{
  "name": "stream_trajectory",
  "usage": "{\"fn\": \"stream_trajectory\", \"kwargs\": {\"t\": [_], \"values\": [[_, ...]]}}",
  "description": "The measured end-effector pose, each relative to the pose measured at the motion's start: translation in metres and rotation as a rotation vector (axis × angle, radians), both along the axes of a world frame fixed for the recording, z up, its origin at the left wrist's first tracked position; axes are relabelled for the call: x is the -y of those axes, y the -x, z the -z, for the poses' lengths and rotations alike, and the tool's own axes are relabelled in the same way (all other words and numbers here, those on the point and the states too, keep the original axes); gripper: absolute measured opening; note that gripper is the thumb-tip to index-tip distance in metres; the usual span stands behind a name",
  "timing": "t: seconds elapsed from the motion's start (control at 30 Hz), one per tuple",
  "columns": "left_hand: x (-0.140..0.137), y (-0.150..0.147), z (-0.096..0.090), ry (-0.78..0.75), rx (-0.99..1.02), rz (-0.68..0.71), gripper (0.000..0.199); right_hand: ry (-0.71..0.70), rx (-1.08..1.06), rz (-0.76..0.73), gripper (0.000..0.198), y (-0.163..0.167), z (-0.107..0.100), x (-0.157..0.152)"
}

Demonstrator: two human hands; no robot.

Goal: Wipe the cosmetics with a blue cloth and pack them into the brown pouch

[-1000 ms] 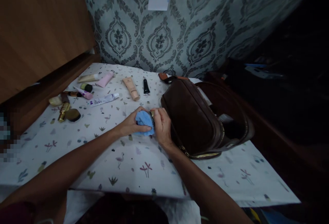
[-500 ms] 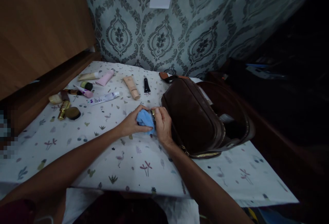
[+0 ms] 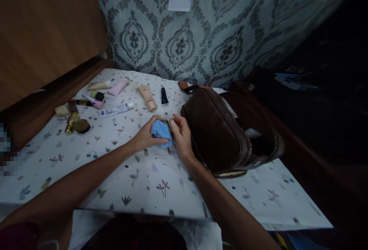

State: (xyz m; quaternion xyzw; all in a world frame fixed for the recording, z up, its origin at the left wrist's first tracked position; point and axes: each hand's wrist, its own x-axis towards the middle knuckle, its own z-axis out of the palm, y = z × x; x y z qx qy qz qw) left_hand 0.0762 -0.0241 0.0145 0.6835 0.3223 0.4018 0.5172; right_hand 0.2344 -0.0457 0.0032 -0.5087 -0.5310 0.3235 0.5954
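A crumpled blue cloth (image 3: 160, 132) is gripped in my left hand (image 3: 148, 133), thumb in front and fingers curled behind. My right hand (image 3: 181, 135) is closed on a small dark item with a gold-toned edge (image 3: 169, 124), held against the cloth. Most of that item is covered by the cloth and fingers, so its kind cannot be made out. Both hands are just above the patterned tablecloth (image 3: 149, 192). Right beside my right hand stands a brown leather bag (image 3: 212, 127), its zipped top open to the right.
Beyond my hands lie a beige tube (image 3: 147, 97) and a small black tube (image 3: 164, 96). To the left are a white tube (image 3: 117, 110), a pink tube (image 3: 119, 86), a gold-coloured tube (image 3: 71, 123), a round brush (image 3: 81, 126) and other cosmetics. A wooden cabinet (image 3: 51, 31) borders the left.
My right hand's fingers have lifted and shifted slightly on the small dark item. The cloth has moved a little left in my left hand. Objects on the table stay in place.
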Motion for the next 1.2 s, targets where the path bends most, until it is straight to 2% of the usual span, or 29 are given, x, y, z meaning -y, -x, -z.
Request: {"fn": "stream_trajectory", "kwargs": {"t": [0.33, 0.57, 0.93, 1.2], "values": [[-0.0021, 0.004, -0.0067, 0.087, 0.113, -0.056, 0.063, 0.008, -0.043, -0.013, 0.052, 0.0, 0.0027, -0.0004], [-0.0066, 0.0069, -0.0066, 0.097, 0.133, -0.119, 0.066, -0.017, -0.069, 0.001, 0.04, -0.0021, 0.0035, -0.001], [0.0008, 0.0031, -0.0026, -0.099, -0.114, -0.101, 0.058, 0.042, -0.031, -0.035, 0.049, -0.0023, 0.0057, -0.0054], [-0.0039, 0.0054, 0.001, -0.104, -0.069, -0.109, 0.059, 0.005, -0.093, -0.161, 0.049, -0.0018, -0.0038, 0.0021]]}}
